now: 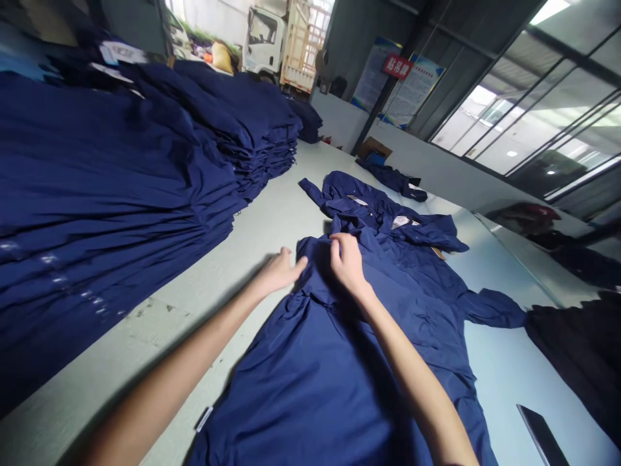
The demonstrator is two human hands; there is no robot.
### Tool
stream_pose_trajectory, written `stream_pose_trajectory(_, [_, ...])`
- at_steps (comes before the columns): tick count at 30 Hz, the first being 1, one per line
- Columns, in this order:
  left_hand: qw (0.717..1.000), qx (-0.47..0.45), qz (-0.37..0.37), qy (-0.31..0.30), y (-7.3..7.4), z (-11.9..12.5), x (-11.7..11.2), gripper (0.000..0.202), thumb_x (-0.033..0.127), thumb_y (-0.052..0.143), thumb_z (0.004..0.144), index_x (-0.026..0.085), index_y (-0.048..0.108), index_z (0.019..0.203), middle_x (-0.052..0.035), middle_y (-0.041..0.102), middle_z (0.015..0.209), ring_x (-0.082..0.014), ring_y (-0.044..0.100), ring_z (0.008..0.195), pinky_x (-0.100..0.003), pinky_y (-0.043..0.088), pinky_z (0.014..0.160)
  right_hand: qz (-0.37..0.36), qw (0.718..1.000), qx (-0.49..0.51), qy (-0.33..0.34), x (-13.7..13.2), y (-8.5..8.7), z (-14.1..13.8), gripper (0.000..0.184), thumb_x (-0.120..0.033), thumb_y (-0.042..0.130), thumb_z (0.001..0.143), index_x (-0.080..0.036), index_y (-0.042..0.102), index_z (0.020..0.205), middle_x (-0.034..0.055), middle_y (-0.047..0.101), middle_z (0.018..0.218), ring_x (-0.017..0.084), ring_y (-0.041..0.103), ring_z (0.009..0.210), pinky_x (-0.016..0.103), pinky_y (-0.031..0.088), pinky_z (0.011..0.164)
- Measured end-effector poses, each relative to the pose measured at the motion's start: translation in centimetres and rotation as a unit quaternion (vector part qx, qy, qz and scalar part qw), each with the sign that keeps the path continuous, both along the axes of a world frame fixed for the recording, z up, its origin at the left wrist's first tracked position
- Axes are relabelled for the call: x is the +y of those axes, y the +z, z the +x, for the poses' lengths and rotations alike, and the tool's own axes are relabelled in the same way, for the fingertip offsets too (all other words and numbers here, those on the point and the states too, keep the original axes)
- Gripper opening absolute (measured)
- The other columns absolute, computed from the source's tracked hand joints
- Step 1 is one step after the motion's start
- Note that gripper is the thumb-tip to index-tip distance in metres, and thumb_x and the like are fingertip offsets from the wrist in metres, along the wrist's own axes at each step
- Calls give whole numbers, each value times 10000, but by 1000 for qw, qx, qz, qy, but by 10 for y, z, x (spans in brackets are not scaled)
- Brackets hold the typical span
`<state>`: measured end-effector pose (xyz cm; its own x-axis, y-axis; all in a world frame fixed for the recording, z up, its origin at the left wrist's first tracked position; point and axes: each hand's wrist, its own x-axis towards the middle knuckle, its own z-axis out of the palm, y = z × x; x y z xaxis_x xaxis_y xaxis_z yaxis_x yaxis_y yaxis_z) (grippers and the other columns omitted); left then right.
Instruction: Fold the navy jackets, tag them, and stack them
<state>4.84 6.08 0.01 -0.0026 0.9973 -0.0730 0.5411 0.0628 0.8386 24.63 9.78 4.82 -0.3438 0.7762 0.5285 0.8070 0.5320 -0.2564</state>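
Note:
A navy blue work garment (310, 388) lies spread flat on a pale table (189, 330), with a sleeve (492, 309) stretched out to the right. My right hand (347, 263) pinches a fold of its navy fabric near the middle of the table. My left hand (280, 272) rests beside that fold, its spread fingertips at the garment's edge and holding nothing. Further along, a white label (400, 221) shows on the bunched upper part of the navy cloth.
Tall stacks of folded navy garments (111, 181) line the table's left side. A small navy bundle (392, 179) and a cardboard box (374, 150) sit at the far end. Dark cloth (577, 349) hangs at the right, near a black flat object (541, 435).

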Motion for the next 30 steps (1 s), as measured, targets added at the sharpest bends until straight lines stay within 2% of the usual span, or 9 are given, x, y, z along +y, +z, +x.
stream_pose_trajectory(3, [994, -47, -19, 94, 3, 24, 49, 674, 581, 685, 862, 129, 559, 1345, -237, 708, 1295, -358, 648, 1283, -372, 506, 970, -44, 995, -63, 70, -53, -25, 19, 463, -381, 403, 1061, -128, 616, 1386, 193, 589, 1488, 303, 465, 1461, 522, 357, 1236])
stream_pose_trajectory(7, [993, -78, -20, 84, 0, 50, 81, 614, 330, 740, 792, 190, 555, 1361, -152, 749, 1245, -286, 721, 1156, -333, 540, 912, -151, 978, -98, 104, -90, -53, 31, 601, -432, 404, 1066, -114, 446, 1574, 190, 418, 1648, 308, 305, 1583, 568, 270, 1294])
stream_pose_trajectory(11, [993, -79, -1, 86, -8, 34, 85, 712, 204, 751, 677, 206, 546, 1359, -142, 755, 1176, -314, 739, 1072, -404, 554, 929, -113, 987, -42, 104, -89, -37, 67, 561, -431, 411, 1076, -198, 448, 1584, 137, 454, 1637, 261, 349, 1566, 518, 308, 1293])
stream_pose_trajectory(15, [992, -60, 60, 92, 1, 29, 97, 671, 219, 781, 641, 190, 591, 1284, -229, 609, 1416, -429, 528, 1396, -542, 395, 1164, -62, 996, 28, -59, -45, 6, 128, 416, -356, 447, 1055, -189, 622, 1393, 159, 658, 1406, 262, 584, 1359, 477, 430, 1196])
stream_pose_trajectory(19, [990, -82, 104, 52, 20, 71, 130, 525, 282, 750, 746, 171, 627, 1245, -219, 582, 1474, -369, 514, 1424, -468, 357, 1210, -134, 966, 75, -209, 36, 34, 159, 376, -250, 470, 1017, -148, 622, 1345, 173, 665, 1385, 239, 629, 1295, 420, 456, 1146])
stream_pose_trajectory(22, [989, -110, 91, 41, 29, 110, 159, 476, 294, 730, 796, 129, 633, 1232, -219, 693, 1312, -337, 618, 1309, -441, 451, 1126, -170, 957, 86, -219, 86, 33, 155, 411, -264, 568, 974, -98, 613, 1348, 213, 681, 1346, 256, 671, 1234, 393, 502, 1076])
stream_pose_trajectory(25, [986, -143, 77, 35, 34, 138, 183, 434, 280, 753, 780, 113, 665, 1171, -171, 773, 1065, -318, 716, 1103, -419, 555, 964, -200, 957, 88, -192, 114, 26, 146, 351, -211, 696, 851, -99, 700, 1183, 180, 764, 1137, 265, 729, 1060, 354, 550, 969])
stream_pose_trajectory(28, [980, -182, 85, 13, 47, 155, 195, 349, 254, 761, 757, 123, 714, 1078, -115, 781, 918, -288, 744, 927, -395, 600, 840, -195, 961, 104, -167, 123, 29, 146, 230, -140, 611, 838, -142, 733, 1033, 114, 783, 1023, 235, 722, 1010, 333, 536, 981])
stream_pose_trajectory(30, [972, -211, 107, 5, 63, 159, 193, 348, 248, 728, 780, 136, 721, 1109, -98, 784, 982, -260, 742, 947, -377, 604, 865, -165, 964, 141, -156, 113, 38, 159, 277, -154, 529, 869, -151, 715, 1075, 99, 769, 1097, 218, 702, 1063, 342, 519, 1021])
